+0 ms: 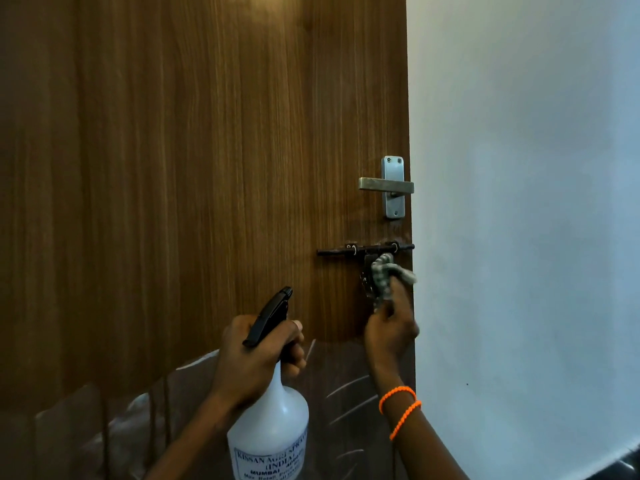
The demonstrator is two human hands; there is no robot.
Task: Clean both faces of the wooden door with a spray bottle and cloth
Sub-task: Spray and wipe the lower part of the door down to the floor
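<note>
Nearest the camera, your left hand (pixel 258 355) wraps its fingers round the neck of the translucent white plastic spray bottle with the black trigger head (pixel 272 403), nozzle aimed up at the door, index finger lying by the trigger. Keep it low and pointed away while you wipe, so no fresh mist lands on the part you are drying.

Just beyond, your right hand (pixel 389 329), two orange bead bracelets (pixel 400 407) on the wrist, pinches a bunched grey-and-white checked cloth (pixel 386 277) and presses it against the dark metal hasp hanging under the black sliding bolt (pixel 365 250). Work the cloth round the bolt's brackets and behind the hasp; grime likely gathers there. A flatter fold would probably cover more wood once you leave the hardware.

The brown wood-grain door (pixel 194 168) fills the view, clear protective film (pixel 138 420) across its lower part. Wipe along the grain, then go up to the brushed steel lever handle (pixel 388 187) above the bolt. The pale wall (pixel 526 202) stands past the door's edge; this looks like one face only, the other not yet seen to.
</note>
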